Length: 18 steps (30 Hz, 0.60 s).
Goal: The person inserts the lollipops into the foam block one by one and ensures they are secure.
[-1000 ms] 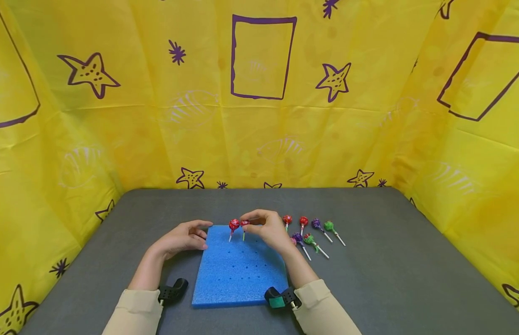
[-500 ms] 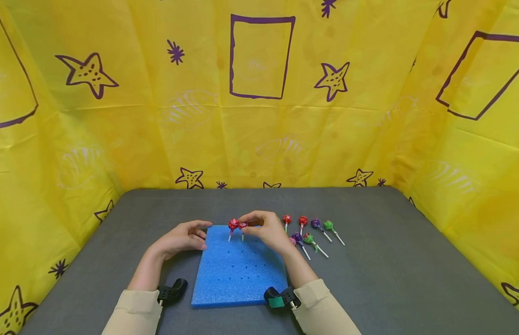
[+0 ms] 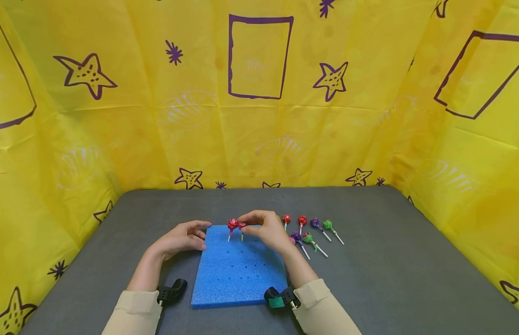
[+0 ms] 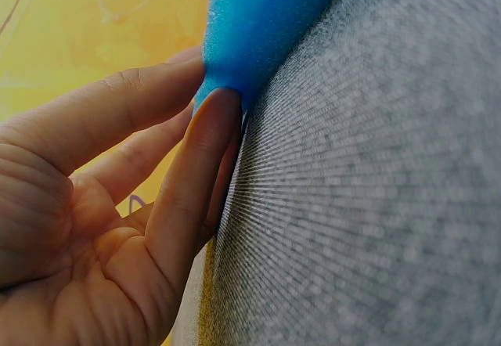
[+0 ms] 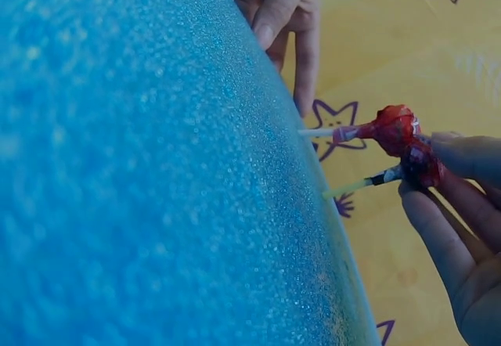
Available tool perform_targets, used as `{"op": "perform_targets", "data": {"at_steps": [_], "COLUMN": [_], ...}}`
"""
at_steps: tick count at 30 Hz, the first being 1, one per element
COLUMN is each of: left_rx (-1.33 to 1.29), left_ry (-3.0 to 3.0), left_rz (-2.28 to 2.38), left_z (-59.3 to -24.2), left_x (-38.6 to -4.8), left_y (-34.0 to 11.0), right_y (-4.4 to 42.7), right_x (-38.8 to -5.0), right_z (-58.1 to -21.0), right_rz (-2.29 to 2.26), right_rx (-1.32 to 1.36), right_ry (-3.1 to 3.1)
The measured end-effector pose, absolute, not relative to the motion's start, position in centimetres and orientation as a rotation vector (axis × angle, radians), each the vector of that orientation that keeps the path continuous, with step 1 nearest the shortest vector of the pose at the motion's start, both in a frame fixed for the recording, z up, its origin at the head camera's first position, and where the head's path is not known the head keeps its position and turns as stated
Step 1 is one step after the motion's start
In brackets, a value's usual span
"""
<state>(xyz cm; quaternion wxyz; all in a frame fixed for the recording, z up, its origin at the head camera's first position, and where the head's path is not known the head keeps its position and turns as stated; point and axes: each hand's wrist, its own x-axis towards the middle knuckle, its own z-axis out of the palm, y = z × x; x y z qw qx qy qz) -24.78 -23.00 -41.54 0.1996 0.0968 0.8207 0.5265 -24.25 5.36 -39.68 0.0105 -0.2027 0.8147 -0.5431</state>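
My right hand [image 3: 269, 230] pinches the head of a red lollipop [image 3: 242, 225] between thumb and fingers. In the right wrist view, its yellow-green stick [image 5: 356, 185] meets the blue foam board [image 5: 156, 166]. Beside it another red lollipop [image 3: 232, 224] stands upright on a white stick in the board, the two heads touching or nearly so. My left hand [image 3: 185, 239] is at the board's far left corner. Seen from the left wrist, its nearly straight fingertips rest against the board's edge [image 4: 266, 17]. Several small holes dot the board's top.
Right of the board, several more lollipops lie on the grey table [image 3: 389, 260]: red [image 3: 302, 219], purple [image 3: 314, 223], green [image 3: 327, 224] and red-and-green [image 3: 307, 237] ones among them. Yellow patterned cloth [image 3: 259, 139] hangs behind and on both sides.
The pinched lollipop has sunk very slightly toward the board. Otherwise both hands stay in place, and the head view has shifted a little.
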Motion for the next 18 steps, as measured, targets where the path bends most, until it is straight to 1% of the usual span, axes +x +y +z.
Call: {"op": "perform_targets", "data": {"at_steps": [18], "left_rx": [0.265], "left_ry": [2.294], "left_rz": [1.472], "left_z": [-41.3], "left_x": [-24.61], "left_y": [-23.0], "right_y": [5.82], "right_x": [-24.34], "right_z": [-39.48], "right_rz": [-1.715], "right_rx": [-0.635], "right_ry": [2.531]}}
